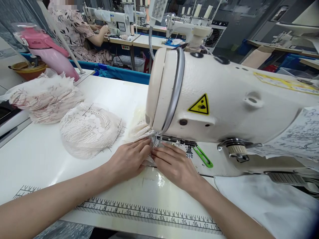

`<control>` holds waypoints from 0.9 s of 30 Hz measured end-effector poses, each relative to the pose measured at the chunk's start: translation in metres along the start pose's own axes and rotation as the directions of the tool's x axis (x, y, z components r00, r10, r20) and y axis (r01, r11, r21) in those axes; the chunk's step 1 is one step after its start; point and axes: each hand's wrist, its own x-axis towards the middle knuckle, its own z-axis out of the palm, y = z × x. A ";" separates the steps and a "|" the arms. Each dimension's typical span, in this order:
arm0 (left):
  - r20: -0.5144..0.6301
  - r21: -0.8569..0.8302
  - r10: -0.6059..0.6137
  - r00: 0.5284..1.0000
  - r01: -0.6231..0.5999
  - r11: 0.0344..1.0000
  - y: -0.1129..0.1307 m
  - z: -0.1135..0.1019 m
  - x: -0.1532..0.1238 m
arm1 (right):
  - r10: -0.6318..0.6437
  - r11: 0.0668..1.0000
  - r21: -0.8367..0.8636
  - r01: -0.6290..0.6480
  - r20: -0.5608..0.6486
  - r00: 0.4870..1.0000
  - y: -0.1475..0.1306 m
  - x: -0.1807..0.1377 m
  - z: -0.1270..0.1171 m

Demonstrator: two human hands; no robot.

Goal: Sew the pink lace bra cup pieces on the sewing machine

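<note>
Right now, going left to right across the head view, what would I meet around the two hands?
Bunched lace → flatter lace pile → left hand → right hand → green tool → round knob → handwritten paper.

Taking the fingertips as the dial's centre, with 12 pointing away from the wearer, the sewing machine's head (211, 93) blocked everything from 12 round to 3. Little room was left beneath it; the left hand (128, 156) and right hand (175, 162), on the lace (139, 131), crowded the needle's near side. A green tool (210, 164) stood in the way at 3, just beside the right hand.

Bare white tabletop (117, 94) gave a lane at 11, between the machine head and a lace bundle (91, 129) lying towards 9 to 10. Beyond that, a larger bundle (46, 96) at 10 and a pink bottle (51, 53) between 10 and 11 closed the way. Flat, open surface lay at 6, between the forearms.
</note>
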 end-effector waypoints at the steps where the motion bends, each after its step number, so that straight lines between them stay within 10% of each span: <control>1: 0.005 0.008 -0.007 1.000 0.007 1.000 0.000 0.000 0.000 | 0.001 1.000 -0.004 -0.001 -0.004 1.000 0.000 0.000 0.000; 27: -0.004 0.083 0.062 0.998 -0.061 0.995 0.004 0.005 0.001 | 0.047 0.997 -0.065 -0.045 0.031 0.998 0.013 -0.006 -0.008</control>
